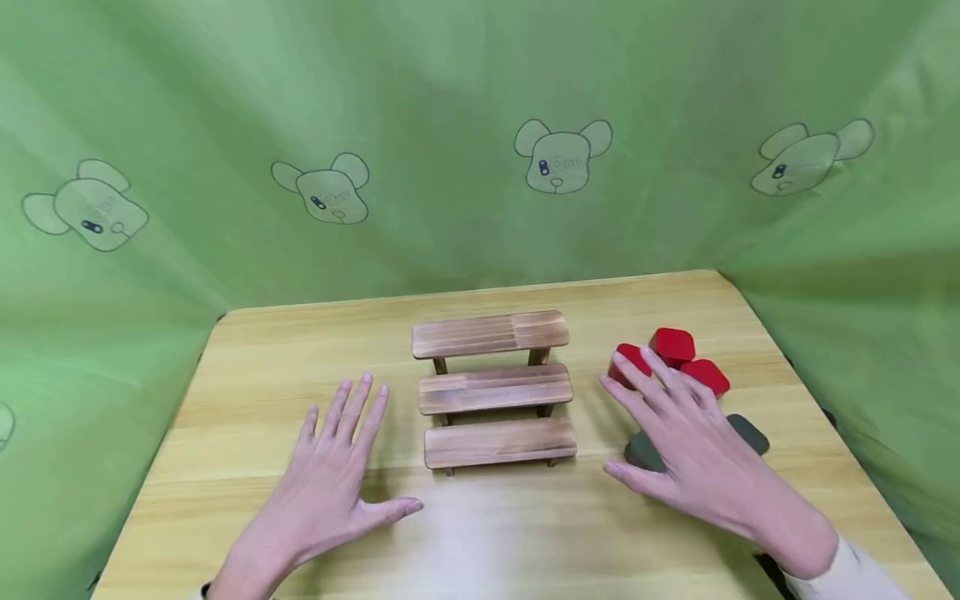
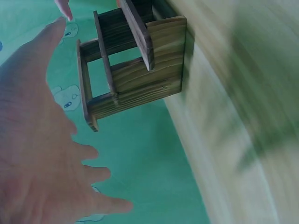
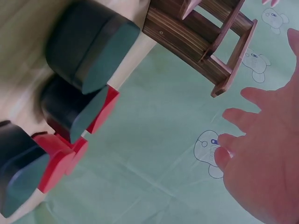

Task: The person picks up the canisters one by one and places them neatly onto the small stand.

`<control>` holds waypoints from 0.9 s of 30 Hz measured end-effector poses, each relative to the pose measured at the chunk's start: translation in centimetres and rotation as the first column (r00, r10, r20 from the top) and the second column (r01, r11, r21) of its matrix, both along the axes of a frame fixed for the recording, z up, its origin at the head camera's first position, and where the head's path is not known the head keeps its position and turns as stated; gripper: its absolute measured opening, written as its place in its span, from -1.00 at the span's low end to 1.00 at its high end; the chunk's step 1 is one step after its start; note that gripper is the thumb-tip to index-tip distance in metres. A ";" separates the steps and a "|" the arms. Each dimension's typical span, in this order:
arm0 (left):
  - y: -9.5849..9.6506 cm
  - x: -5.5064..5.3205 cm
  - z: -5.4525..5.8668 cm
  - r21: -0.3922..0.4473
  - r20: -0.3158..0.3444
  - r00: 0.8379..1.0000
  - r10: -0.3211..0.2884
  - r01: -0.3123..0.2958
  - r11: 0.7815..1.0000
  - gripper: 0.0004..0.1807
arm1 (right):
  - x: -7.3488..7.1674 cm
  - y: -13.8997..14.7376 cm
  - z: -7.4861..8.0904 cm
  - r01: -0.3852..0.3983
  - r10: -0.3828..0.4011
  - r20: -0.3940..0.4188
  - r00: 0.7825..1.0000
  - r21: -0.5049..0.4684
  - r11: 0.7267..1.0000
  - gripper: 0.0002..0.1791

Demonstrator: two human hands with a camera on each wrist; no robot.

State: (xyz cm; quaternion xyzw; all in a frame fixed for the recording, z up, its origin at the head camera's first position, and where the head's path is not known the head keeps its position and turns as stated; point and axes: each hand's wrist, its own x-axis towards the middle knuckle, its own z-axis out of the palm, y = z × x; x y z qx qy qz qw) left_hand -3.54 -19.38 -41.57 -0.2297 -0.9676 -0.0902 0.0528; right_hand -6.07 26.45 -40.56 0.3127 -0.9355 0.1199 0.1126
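Shelf (image 1: 498,392): standing between left hand (image 1: 322,483) and right hand (image 1: 697,454) | fingers of both: spread, pinching nothing | red blocks (image 1: 675,344), dark blocks (image 1: 748,434): sitting near right hand | risk: toppling, if lowering palm carelessly

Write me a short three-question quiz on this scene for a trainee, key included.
1. Count: how many steps does the wooden stand have?
2. True or false: the left hand is gripping the wooden stand.
3. Multiple choice: in the head view, what is nearest the red pieces?
A) the left hand
B) the right hand
C) the wooden stand

Key:
1. Three.
2. False; it is apart from the wooden stand and holds nothing.
3. B.
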 end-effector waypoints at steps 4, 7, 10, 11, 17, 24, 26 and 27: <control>-0.2 -0.4 -0.2 0.080 0.019 1.000 -0.006 0.005 0.997 0.50 | 0.4 0.2 -0.4 0.015 -0.014 0.031 0.999 -0.040 0.999 0.09; -0.2 -1.1 -0.7 0.202 0.054 0.998 -0.014 0.003 0.979 0.55 | 0.7 0.5 -0.8 0.042 -0.036 0.063 0.997 -0.093 0.995 0.09; 0.0 -1.9 -1.4 0.338 0.118 0.993 -0.017 -0.024 0.941 0.60 | 1.1 0.8 -1.4 0.078 -0.062 0.102 0.993 -0.163 0.984 0.08; 0.1 -2.2 -1.7 0.377 0.142 0.990 -0.020 -0.035 0.926 0.62 | 1.3 0.9 -1.6 0.099 -0.074 0.132 0.989 -0.195 0.976 0.06; 0.9 -3.2 -2.9 0.518 0.240 0.968 -0.076 -0.061 0.853 0.65 | 2.7 1.2 -2.6 0.283 -0.176 0.321 0.930 -0.324 0.903 -0.13; 1.4 -5.1 -3.2 0.672 0.255 0.953 -0.165 -0.051 0.739 0.45 | 2.5 1.3 -4.1 0.344 -0.260 0.280 0.924 -0.314 0.885 -0.19; 1.5 -5.8 -3.5 0.712 0.260 0.946 -0.194 -0.053 0.700 0.37 | 2.5 1.4 -4.7 0.349 -0.275 0.257 0.927 -0.312 0.884 -0.17; 1.5 -6.0 -3.7 0.731 0.264 0.943 -0.204 -0.058 0.680 0.34 | 2.5 1.4 -5.0 0.347 -0.279 0.243 0.929 -0.314 0.884 -0.16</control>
